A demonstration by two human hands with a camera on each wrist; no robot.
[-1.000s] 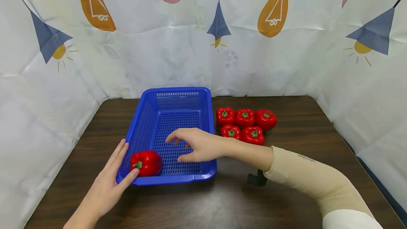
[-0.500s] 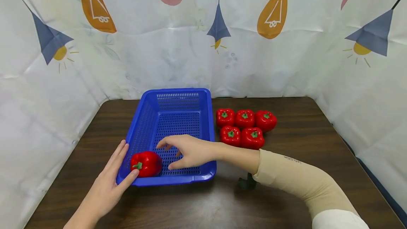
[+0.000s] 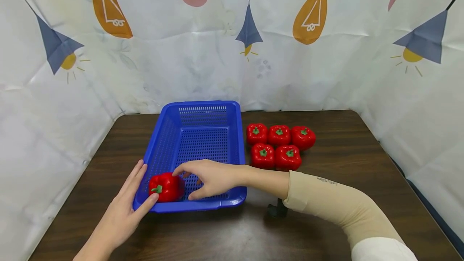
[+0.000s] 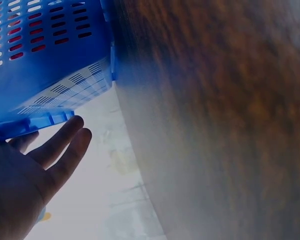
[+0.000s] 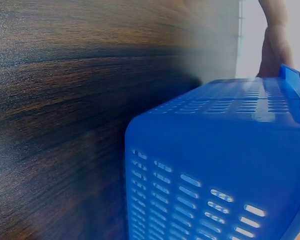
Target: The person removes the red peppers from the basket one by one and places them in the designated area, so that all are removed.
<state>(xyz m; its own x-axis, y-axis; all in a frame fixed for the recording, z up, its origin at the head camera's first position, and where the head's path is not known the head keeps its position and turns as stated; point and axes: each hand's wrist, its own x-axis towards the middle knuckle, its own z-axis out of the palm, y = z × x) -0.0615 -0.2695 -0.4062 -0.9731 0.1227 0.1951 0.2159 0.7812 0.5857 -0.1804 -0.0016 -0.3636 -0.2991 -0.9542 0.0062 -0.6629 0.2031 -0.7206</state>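
Note:
One red bell pepper with a green stem lies in the near left corner of the blue slotted basket. My left hand rests at that corner, its fingers along the left rim and its thumb over the near rim. In the left wrist view, the fingers of the left hand look straight against the outside of the basket. My right hand is over the basket's near part, lightly bent, its index fingertip at the pepper's right side and its thumb apart. The right wrist view shows only the basket's outer wall and the left hand beyond.
Several more red bell peppers stand in two rows on the dark wooden table, right of the basket. A small black object is beneath the right forearm. A white printed cloth encloses the table at the back and sides.
My right hand has moved left and nearer across the basket, and its index fingertip has come up to the pepper. The left hand and the basket have stayed in place.

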